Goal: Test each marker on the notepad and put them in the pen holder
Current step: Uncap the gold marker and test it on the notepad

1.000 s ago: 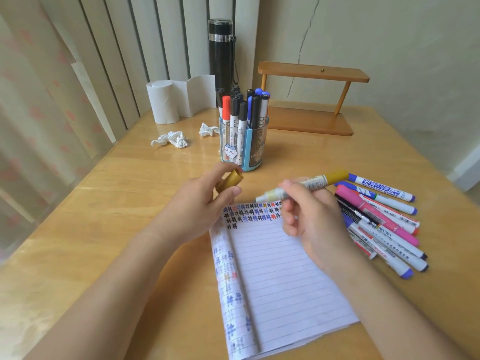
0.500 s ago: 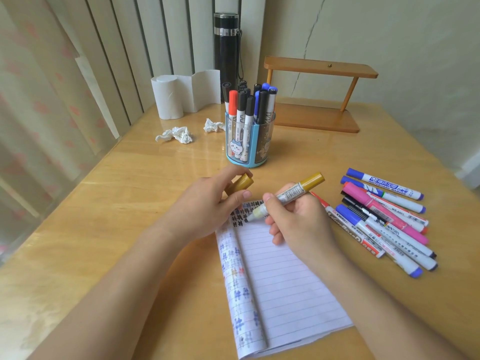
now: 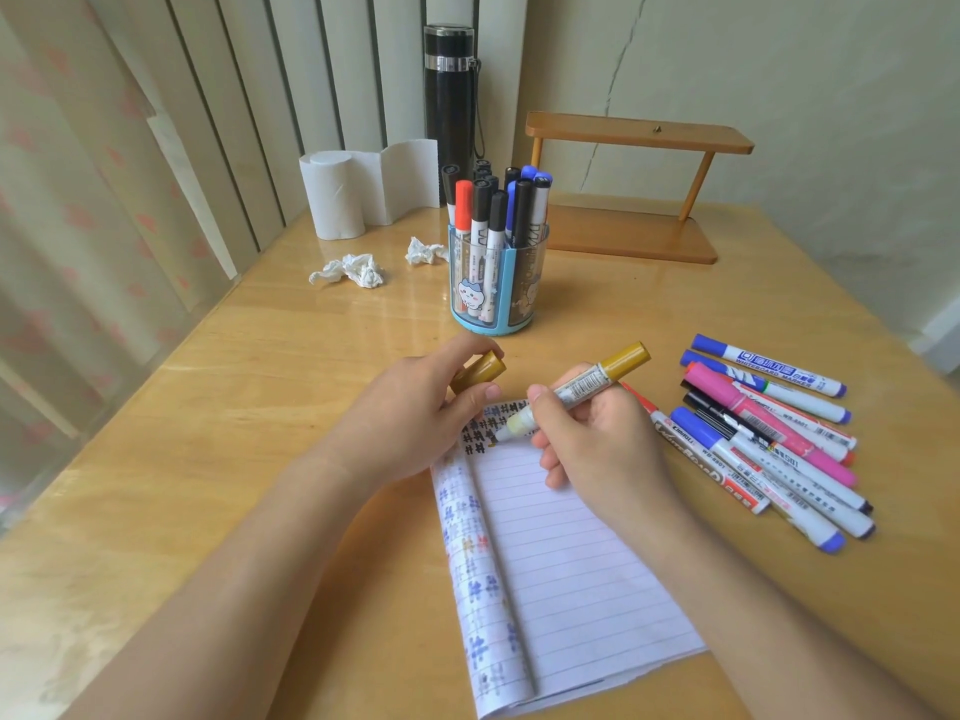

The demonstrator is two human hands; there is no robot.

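Your right hand (image 3: 597, 444) is pinching the gold marker (image 3: 589, 380), fingers curled round its barrel, with the nib touching the top lines of the notepad (image 3: 566, 563). The marker is looking light, stiff and smooth — gripping low, near the nib, is suiting a steady stroke. Your left hand (image 3: 415, 415) is curling round the gold cap (image 3: 479, 373) at the pad's top corner. The nib's mark is hiding among the scribbles — whether ink is flowing, I cannot tell. The pen holder (image 3: 493, 304) is standing just beyond.
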